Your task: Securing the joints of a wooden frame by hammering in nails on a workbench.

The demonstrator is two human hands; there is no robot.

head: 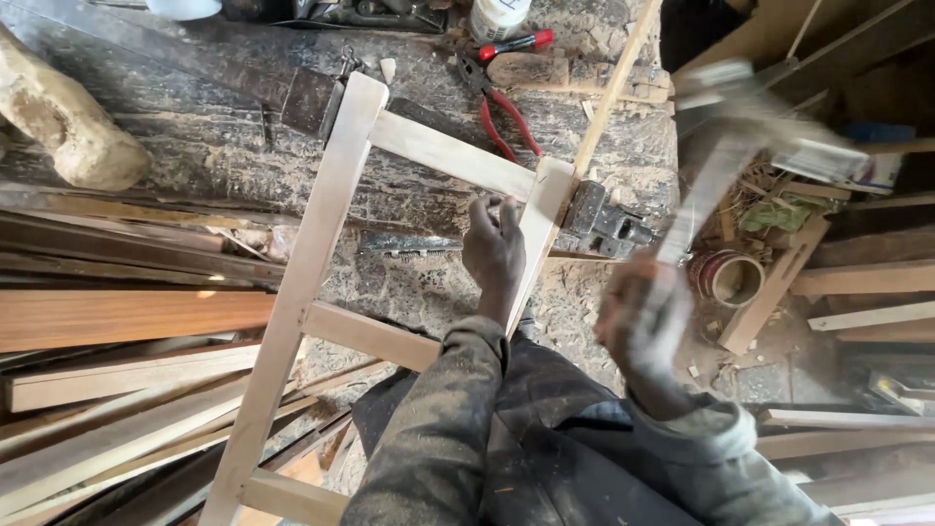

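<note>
A pale wooden ladder-like frame (302, 273) with two long rails and cross rungs lies slanted across a dusty workbench (195, 146). My left hand (494, 251) rests against the right rail, just under the joint with the top rung (450, 154), fingers pinched at the wood; what they hold is too small to tell. My right hand (643, 326) grips the handle of a hammer (726, 146), raised to the right of the frame and blurred by motion. A metal clamp (609, 222) sits against the rail next to the joint.
Red-handled pliers (506, 107) lie on the bench behind the frame, near a white container (497, 18). Stacked planks (117, 390) fill the left side. More boards and a tape roll (732, 278) lie on the right. A thin stick (616, 88) leans across the bench.
</note>
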